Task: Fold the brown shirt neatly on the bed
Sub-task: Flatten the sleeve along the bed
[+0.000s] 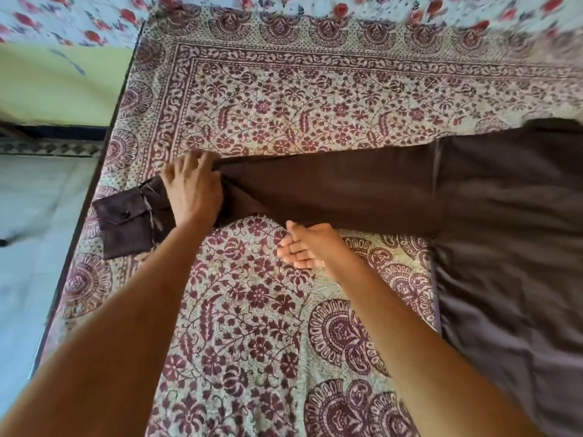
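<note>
The shirt lies flat on the bedspread, with its body at the right side of the bed. One sleeve is stretched out to the left, and its cuff, with a dark button, ends just beside the dark bed edge.

The left hand lies on the sleeve near the cuff. Its fingers are spread and press the cloth down, reaching the far edge of the sleeve, where the cloth bunches a little. I cannot tell if the fingertips hook that edge.

The right hand is just beside the near edge of the sleeve, palm turned up, fingers loosely bent and holding nothing.

Beyond the bedspread lies a sheet with red flowers. Left of the bed are a green wall and a pale floor.
</note>
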